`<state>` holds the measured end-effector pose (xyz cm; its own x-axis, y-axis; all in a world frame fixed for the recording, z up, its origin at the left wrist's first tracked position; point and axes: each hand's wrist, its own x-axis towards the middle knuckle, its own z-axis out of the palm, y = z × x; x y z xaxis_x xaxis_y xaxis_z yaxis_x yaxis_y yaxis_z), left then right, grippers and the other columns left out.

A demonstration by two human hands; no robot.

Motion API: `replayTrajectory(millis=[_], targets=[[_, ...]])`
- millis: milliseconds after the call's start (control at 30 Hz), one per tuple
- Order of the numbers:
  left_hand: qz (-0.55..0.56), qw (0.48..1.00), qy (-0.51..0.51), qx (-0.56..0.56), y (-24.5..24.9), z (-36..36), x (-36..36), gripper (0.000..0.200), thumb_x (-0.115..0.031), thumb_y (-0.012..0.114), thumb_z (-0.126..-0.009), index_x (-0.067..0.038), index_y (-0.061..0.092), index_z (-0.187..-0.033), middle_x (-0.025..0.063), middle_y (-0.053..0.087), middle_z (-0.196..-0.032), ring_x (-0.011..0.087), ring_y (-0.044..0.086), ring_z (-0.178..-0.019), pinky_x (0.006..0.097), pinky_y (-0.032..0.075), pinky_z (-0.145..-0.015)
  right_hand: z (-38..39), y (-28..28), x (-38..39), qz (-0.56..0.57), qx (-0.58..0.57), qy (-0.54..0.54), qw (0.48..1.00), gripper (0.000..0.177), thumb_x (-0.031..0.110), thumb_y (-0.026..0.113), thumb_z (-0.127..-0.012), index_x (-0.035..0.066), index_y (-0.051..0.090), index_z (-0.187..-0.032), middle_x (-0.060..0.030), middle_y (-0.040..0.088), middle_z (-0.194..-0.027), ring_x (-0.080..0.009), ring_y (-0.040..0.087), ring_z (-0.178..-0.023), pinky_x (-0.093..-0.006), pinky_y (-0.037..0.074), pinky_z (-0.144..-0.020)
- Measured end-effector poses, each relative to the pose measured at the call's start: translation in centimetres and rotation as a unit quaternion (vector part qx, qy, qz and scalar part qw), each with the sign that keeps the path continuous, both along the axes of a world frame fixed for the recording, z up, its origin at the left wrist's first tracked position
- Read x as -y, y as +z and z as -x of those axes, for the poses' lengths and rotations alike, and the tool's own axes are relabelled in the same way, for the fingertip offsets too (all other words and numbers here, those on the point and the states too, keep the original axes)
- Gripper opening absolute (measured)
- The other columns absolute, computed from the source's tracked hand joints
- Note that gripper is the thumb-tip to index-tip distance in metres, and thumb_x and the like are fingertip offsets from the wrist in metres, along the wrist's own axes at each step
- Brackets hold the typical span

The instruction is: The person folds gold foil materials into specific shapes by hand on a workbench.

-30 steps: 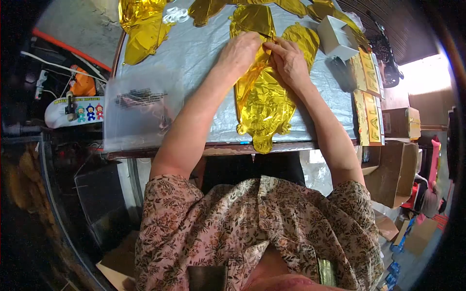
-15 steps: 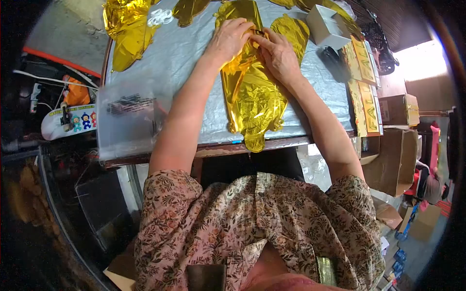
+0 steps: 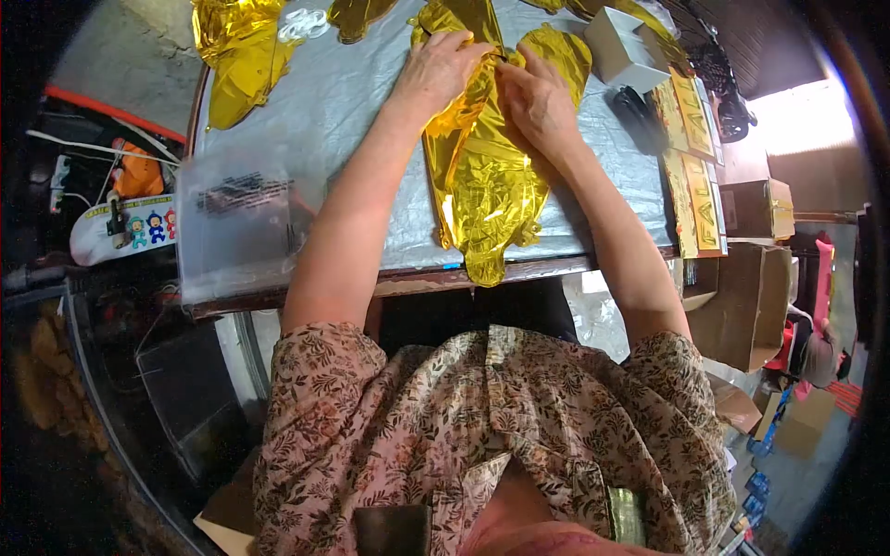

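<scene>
A flat, crinkled gold foil balloon [image 3: 491, 181] lies lengthwise on the table in front of me, its narrow tab end hanging over the near edge. My left hand [image 3: 443, 72] is closed on the raised, folded foil in the upper part of the balloon. Close beside it, my right hand [image 3: 544, 107] has curled fingers pinching at the same foil. Between the fingertips shows a small dark spot that I cannot make out. The foil directly under both palms is hidden.
More gold foil balloons [image 3: 243, 88] lie at the left and far edges. A clear plastic bag [image 3: 241, 232] covers the near left corner. To the right are a white box [image 3: 626, 51], a black object [image 3: 640, 107] and printed cards [image 3: 697, 204]. Cardboard boxes [image 3: 751, 306] stand beside the table.
My left fingers have drawn a fold of foil upward, and the right fingers have shifted slightly apart from the left ones. The view has moved a little.
</scene>
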<state>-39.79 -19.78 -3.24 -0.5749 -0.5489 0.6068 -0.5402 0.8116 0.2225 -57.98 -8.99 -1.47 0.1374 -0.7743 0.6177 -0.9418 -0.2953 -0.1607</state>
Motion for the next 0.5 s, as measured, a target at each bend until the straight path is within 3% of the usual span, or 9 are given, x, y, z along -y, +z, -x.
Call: replayTrajectory(millis=[100, 167, 200, 400, 467, 500], targets=[[0.028, 1.0, -0.001, 0.0, -0.1, -0.1, 0.0, 0.034, -0.021, 0.065, -0.097, -0.022, 0.068, -0.131, 0.0078, 0.065, -0.13, 0.032, 0.061, -0.118, 0.0476, 0.051, -0.096, 2.1, 2.2, -1.2, -0.046, 0.124, -0.052, 0.99, 0.036, 0.016, 0.064, -0.093, 0.001, 0.07, -0.125, -0.0266, 0.067, -0.126, -0.0436, 0.069, -0.103, -0.0461, 0.055, -0.092], [0.029, 1.0, 0.0, -0.004, -0.2, -0.2, -0.1, 0.034, -0.021, 0.065, -0.097, -0.022, 0.068, -0.131, 0.0076, 0.065, -0.131, 0.0315, 0.061, -0.119, 0.0479, 0.051, -0.097, 4.6, 3.0, -2.2, -0.064, 0.039, -0.138, 0.988, 0.034, 0.02, 0.064, -0.092, -0.001, 0.071, -0.118, -0.0255, 0.07, -0.117, -0.0461, 0.067, -0.103, -0.0491, 0.055, -0.092], [0.025, 1.0, 0.005, 0.002, -0.4, -0.1, 0.0, 0.033, -0.022, 0.065, -0.097, -0.023, 0.069, -0.131, 0.0073, 0.064, -0.132, 0.031, 0.06, -0.121, 0.0479, 0.05, -0.098, 4.5, 3.9, -2.6, -0.113, -0.017, -0.215, 0.97, 0.037, 0.029, 0.064, -0.093, -0.003, 0.07, -0.11, -0.0279, 0.069, -0.109, -0.0479, 0.066, -0.101, -0.0514, 0.054, -0.092], [0.033, 0.999, 0.001, -0.004, -1.0, 0.1, 0.6, 0.034, -0.02, 0.067, -0.096, -0.025, 0.069, -0.13, 0.007, 0.064, -0.132, 0.03, 0.06, -0.122, 0.0475, 0.05, -0.099, 4.5, 2.6, -2.1, -0.143, -0.046, -0.33, 0.932, 0.044, 0.035, 0.063, -0.093, -0.006, 0.069, -0.107, -0.0313, 0.069, -0.109, -0.0488, 0.066, -0.104, -0.0546, 0.054, -0.092], [-0.041, 0.999, -0.009, 0.005, -1.1, 0.2, 0.7, 0.035, -0.024, 0.061, -0.099, -0.03, 0.069, -0.133, 0.007, 0.061, -0.139, 0.0288, 0.053, -0.131, 0.0568, 0.041, -0.109, 4.0, 2.9, -1.2, -0.156, -0.02, -0.348, 0.924, 0.043, 0.033, 0.063, -0.093, -0.006, 0.069, -0.108, -0.0314, 0.069, -0.11, -0.0489, 0.067, -0.106, -0.0544, 0.054, -0.092], [-0.043, 0.999, -0.011, 0.003, -1.1, 0.3, 0.7, 0.035, -0.024, 0.061, -0.099, -0.03, 0.069, -0.133, 0.007, 0.061, -0.139, 0.0288, 0.053, -0.131, 0.0568, 0.041, -0.109, 4.0, 3.1, -0.9, -0.168, 0.007, -0.365, 0.916, 0.042, 0.031, 0.063, -0.093, -0.007, 0.069, -0.109, -0.0316, 0.069, -0.111, -0.0489, 0.067, -0.107, -0.0541, 0.054, -0.092]])
